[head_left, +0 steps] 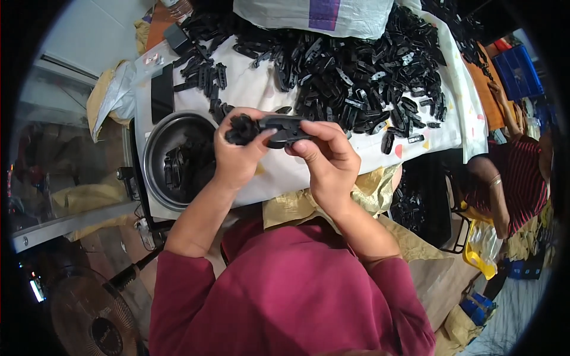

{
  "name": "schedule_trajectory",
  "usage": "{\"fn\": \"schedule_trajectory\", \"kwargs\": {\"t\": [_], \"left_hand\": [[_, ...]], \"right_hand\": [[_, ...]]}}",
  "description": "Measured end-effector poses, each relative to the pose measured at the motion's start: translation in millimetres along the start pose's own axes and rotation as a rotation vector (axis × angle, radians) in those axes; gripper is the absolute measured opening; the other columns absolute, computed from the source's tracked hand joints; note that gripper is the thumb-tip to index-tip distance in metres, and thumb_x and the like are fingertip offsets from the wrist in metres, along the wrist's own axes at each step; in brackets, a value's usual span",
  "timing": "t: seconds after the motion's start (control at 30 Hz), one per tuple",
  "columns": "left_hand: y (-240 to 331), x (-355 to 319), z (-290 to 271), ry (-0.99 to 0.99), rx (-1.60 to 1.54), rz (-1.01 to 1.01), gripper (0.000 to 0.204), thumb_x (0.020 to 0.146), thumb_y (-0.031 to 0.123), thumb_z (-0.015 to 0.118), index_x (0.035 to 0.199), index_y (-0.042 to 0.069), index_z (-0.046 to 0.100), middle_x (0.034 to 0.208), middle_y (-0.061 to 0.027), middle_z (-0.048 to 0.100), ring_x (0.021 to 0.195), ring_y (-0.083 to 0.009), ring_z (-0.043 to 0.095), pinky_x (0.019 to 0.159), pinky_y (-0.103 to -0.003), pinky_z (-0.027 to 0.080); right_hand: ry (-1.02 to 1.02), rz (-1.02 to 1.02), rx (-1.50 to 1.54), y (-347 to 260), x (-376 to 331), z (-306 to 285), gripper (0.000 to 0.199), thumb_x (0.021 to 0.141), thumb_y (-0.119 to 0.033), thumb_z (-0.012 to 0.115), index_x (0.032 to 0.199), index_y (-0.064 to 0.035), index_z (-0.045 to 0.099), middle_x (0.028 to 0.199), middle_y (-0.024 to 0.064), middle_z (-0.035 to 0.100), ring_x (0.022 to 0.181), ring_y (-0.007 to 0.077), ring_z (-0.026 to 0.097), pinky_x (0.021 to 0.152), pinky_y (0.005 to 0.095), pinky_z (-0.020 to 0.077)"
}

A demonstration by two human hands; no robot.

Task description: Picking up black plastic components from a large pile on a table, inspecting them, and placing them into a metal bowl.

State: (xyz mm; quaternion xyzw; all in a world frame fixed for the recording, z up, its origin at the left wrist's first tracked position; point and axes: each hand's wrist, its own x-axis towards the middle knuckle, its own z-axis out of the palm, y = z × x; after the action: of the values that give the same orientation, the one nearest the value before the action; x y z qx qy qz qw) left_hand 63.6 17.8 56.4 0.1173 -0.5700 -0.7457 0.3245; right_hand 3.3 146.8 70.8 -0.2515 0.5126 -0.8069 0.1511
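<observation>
Both hands meet over the near edge of the table, their fingers closed on one long, narrow black plastic part (286, 129). My left hand (236, 159) grips its left end. A small dark clump of black pieces (242, 129) also sits in that hand, too bunched to tell their exact kind. My right hand (330, 163) pinches the right end between thumb and fingers. Just left of my left hand stands a round metal bowl (155, 185) with black pieces inside. Beyond my hands lies a big heap of similar black plastic parts (332, 83).
A white bag (285, 15) with a purple stripe rests at the back. Pale patterned cloth (243, 65) covers the table. A fan (95, 311) stands at lower left. To the right are a black container of parts (415, 202), another person (510, 184) and a blue crate (518, 71).
</observation>
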Motion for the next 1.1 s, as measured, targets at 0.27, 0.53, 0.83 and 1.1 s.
{"fn": "schedule_trajectory", "kwargs": {"t": [0.27, 0.53, 0.83, 1.1], "left_hand": [[9.0, -0.4, 4.7, -0.337, -0.041, 0.276, 0.03, 0.073, -0.006, 0.064, 0.096, 0.002, 0.047, 0.1, -0.0187, 0.06, 0.101, -0.0301, 0.057, 0.089, -0.041, 0.044], [10.7, -6.1, -4.4, -0.259, -0.175, 0.155, 0.032, 0.068, 0.0, 0.073, 0.093, 0.001, 0.054, 0.095, -0.0181, 0.062, 0.094, -0.029, 0.06, 0.088, -0.042, 0.045], [24.7, -34.2, -77.1, 0.078, 0.231, -0.153, 0.042, 0.069, 0.013, 0.074, 0.104, 0.0, 0.056, 0.09, -0.0115, 0.063, 0.089, -0.0216, 0.061, 0.08, -0.032, 0.047], [45.2, -15.9, -99.1, 0.01, 1.693, 0.098, 0.04, 0.068, 0.024, 0.07, 0.105, 0.011, 0.06, 0.112, -0.0073, 0.054, 0.107, -0.0275, 0.046, 0.09, -0.037, 0.038]], "right_hand": [[0.002, -0.125, -0.165, 1.6, -5.3, -11.2, 0.02, 0.077, 0.006, 0.063, 0.096, 0.006, 0.057, 0.095, 0.0104, 0.053, 0.081, 0.0173, 0.059, 0.072, 0.0266, 0.0524], [-0.111, -0.1, -0.492, -17.1, 0.4, -2.3, 0.03, 0.075, -0.012, 0.07, 0.098, 0.0013, 0.055, 0.089, 0.0095, 0.054, 0.079, 0.0154, 0.057, 0.067, 0.0258, 0.0495], [-0.387, -0.154, -0.78, 22.8, -4.2, -1.0, 0.034, 0.069, -0.022, 0.073, 0.091, -0.0019, 0.058, 0.077, 0.0097, 0.055, 0.063, 0.0208, 0.055, 0.055, 0.031, 0.0453], [-0.474, -0.265, -1.443, 87.7, 19.2, -21.9, 0.02, 0.072, -0.021, 0.061, 0.088, -0.0084, 0.058, 0.075, 0.0081, 0.057, 0.07, 0.0256, 0.057, 0.057, 0.0347, 0.0469]]}}
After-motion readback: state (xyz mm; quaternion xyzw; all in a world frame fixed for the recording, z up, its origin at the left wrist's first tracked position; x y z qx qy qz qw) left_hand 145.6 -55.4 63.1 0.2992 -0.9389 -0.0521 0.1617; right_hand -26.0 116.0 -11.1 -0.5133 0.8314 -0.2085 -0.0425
